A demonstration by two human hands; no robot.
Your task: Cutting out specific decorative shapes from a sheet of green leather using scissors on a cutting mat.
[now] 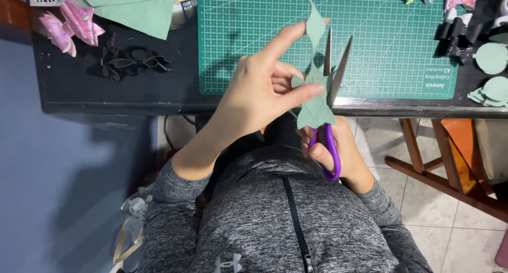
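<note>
Left hand [259,90] pinching a green paper shape [315,101], right hand [336,148] gripping open purple scissors [330,119], above black table [127,93], tiled floor [455,220].

No packages, labels, signs, screens.

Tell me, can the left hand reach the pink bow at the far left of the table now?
Probably not at once. The left hand is pinching the green cut-out that the scissors are cutting. The table between it and the pink bow looks unobstructed.
</note>
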